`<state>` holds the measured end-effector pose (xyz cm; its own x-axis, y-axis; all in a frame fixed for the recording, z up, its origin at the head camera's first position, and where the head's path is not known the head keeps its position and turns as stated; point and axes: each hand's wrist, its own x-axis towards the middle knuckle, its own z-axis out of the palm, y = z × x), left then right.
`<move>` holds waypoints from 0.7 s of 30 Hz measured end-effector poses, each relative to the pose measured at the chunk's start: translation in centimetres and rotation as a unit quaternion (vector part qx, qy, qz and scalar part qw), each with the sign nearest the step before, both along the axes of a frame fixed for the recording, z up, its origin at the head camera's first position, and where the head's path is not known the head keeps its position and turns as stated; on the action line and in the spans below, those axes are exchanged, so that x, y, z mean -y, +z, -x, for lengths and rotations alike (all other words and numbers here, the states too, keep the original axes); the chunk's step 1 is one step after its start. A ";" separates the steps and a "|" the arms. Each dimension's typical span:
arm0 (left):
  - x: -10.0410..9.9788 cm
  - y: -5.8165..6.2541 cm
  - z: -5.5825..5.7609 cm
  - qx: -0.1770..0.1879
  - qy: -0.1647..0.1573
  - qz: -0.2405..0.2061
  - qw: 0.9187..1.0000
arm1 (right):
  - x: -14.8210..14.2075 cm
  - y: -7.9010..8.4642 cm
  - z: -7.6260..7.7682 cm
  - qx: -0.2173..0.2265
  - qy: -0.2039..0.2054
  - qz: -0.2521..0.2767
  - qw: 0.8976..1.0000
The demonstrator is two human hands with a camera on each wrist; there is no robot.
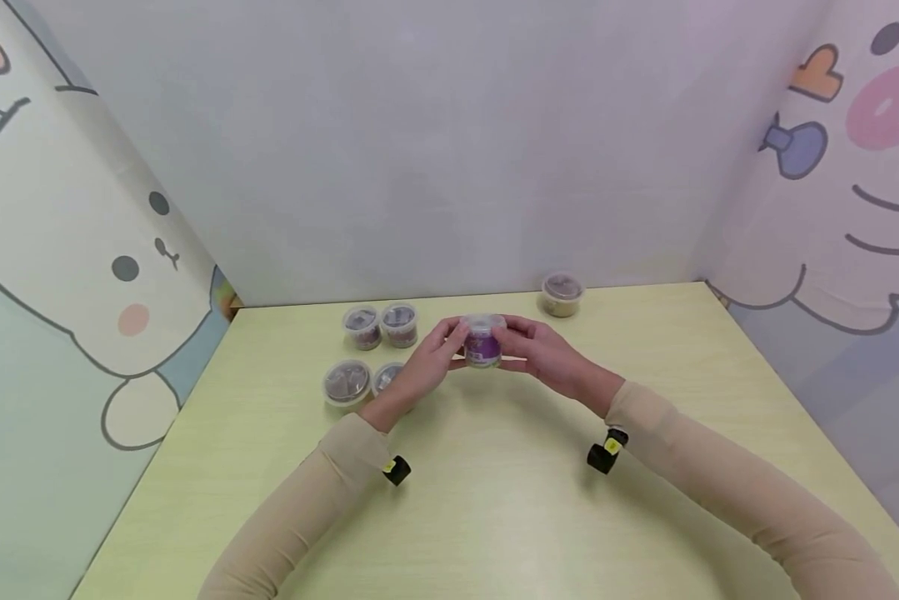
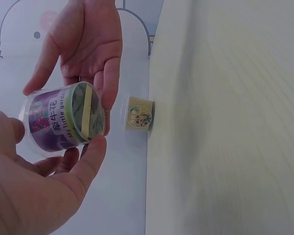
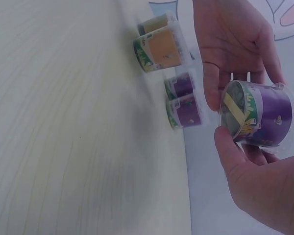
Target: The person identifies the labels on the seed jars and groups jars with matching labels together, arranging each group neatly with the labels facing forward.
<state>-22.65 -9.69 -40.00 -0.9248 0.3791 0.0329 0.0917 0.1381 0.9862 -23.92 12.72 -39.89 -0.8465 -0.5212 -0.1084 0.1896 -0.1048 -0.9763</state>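
Note:
Both hands hold one small clear plastic tub (image 1: 482, 343) with a purple label, raised above the table. My left hand (image 1: 427, 360) grips it from the left and my right hand (image 1: 552, 354) from the right, thumbs toward the near side. The left wrist view shows the tub (image 2: 59, 117) tilted, its label reading "My little garden". A pale strip (image 2: 86, 111) crosses its bottom end. In the right wrist view, fingers of the right hand (image 3: 269, 183) wrap the tub (image 3: 259, 113) from below in the frame, the left hand (image 3: 237, 41) opposite.
Several lidded tubs stand left on the table (image 1: 486, 500): two purple-labelled ones (image 1: 362, 327) at the back, an orange-labelled one (image 3: 161, 49) and another (image 1: 386, 377) in front, partly behind the left forearm. A yellowish tub (image 1: 562, 295) stands back right, near the white wall (image 1: 449, 167).

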 end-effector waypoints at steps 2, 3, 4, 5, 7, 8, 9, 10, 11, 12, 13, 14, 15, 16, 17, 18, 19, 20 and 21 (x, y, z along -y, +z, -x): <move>0.0 0.0 0.0 0.001 -0.001 -0.001 1.000 | 0.0 0.0 0.0 0.003 -0.001 0.003 1.000; 0.0 0.0 0.0 0.001 -0.001 -0.001 1.000 | 0.0 0.0 0.0 0.003 0.000 0.003 1.000; 0.0 -0.1 0.0 0.001 -0.001 -0.002 1.000 | 0.0 0.0 0.0 0.004 0.000 0.003 1.000; 0.0 -0.1 0.0 0.002 -0.001 -0.001 1.000 | 0.0 0.0 0.0 0.004 0.002 0.002 1.000; 0.0 -0.1 0.0 0.003 0.000 0.001 1.000 | 0.0 0.0 0.0 0.004 0.006 -0.001 1.000; 0.1 -0.2 -0.1 0.004 0.001 0.003 1.000 | 0.0 0.0 0.0 0.003 0.008 -0.004 1.000; 0.1 -0.2 -0.1 0.005 0.001 0.004 1.000 | 0.0 -0.1 0.0 0.002 0.011 -0.007 1.000; 0.1 -0.2 -0.2 0.005 0.001 0.006 1.000 | 0.0 -0.1 0.0 0.003 0.014 -0.008 1.000; 0.0 -0.2 -0.2 0.004 0.000 0.008 1.000 | 0.0 -0.1 0.0 0.001 0.017 -0.010 1.000; 0.0 -0.2 -0.2 0.002 0.000 0.008 1.000 | 0.0 -0.1 0.0 0.000 0.018 -0.012 1.000; 0.0 -0.2 -0.2 0.002 0.000 0.008 1.000 | 0.0 -0.1 0.0 -0.003 0.020 -0.014 1.000; 0.0 -0.2 -0.2 0.002 -0.001 0.009 1.000 | 0.1 -0.1 0.1 -0.005 0.020 -0.015 1.000; -0.1 -0.3 -0.2 0.001 -0.001 0.009 1.000 | 0.1 -0.1 0.1 -0.002 0.017 -0.012 1.000; -0.1 -0.3 -0.1 0.002 -0.001 0.009 1.000 | 0.1 -0.1 0.1 -0.002 0.016 -0.012 1.000; -0.1 -0.3 -0.1 0.003 0.000 0.009 1.000 | 0.2 -0.1 0.1 -0.003 0.015 -0.013 1.000; -0.1 -0.3 -0.1 0.004 0.002 0.008 1.000 | 0.2 -0.1 0.2 -0.004 0.013 -0.014 1.000; -0.1 -0.4 -0.1 0.005 0.002 0.008 1.000 | 0.2 -0.1 0.2 -0.005 0.012 -0.014 1.000; -0.1 -0.4 -0.1 0.005 0.002 0.008 1.000 | 0.2 -0.1 0.2 -0.006 0.011 -0.015 1.000; -0.1 -0.4 0.0 0.006 0.004 0.007 1.000 | 0.2 -0.1 0.2 -0.008 0.010 -0.016 1.000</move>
